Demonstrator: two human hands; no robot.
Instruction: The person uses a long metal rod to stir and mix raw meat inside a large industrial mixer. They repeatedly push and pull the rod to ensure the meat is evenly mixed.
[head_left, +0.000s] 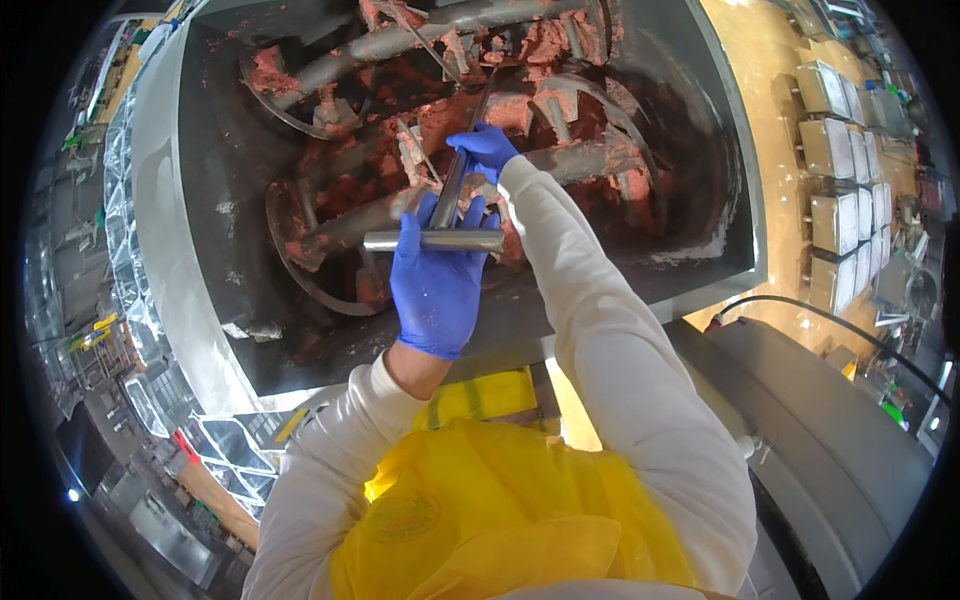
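Before me lies an open metal mixer tub (161, 187) with paddle shafts (360, 210) coated in red ground meat (510, 112). Over it is a metal T-handled tool (450, 240), its long shaft pointing away into the tub, its far end among the paddles. My left hand (439, 289), in a blue glove, is palm up under the crossbar, with fingers spread on both sides of the shaft. My right hand (487, 150), also in a blue glove, is closed round the shaft farther up. Meat clings to the paddles near both hands.
A grey metal housing (810, 420) with a black cable (832, 300) stands at the lower right. Several metal carts or bins (832, 217) stand on the tan floor at right. Clear plastic-covered containers (131, 225) line the left. A yellow apron (487, 510) covers my front.
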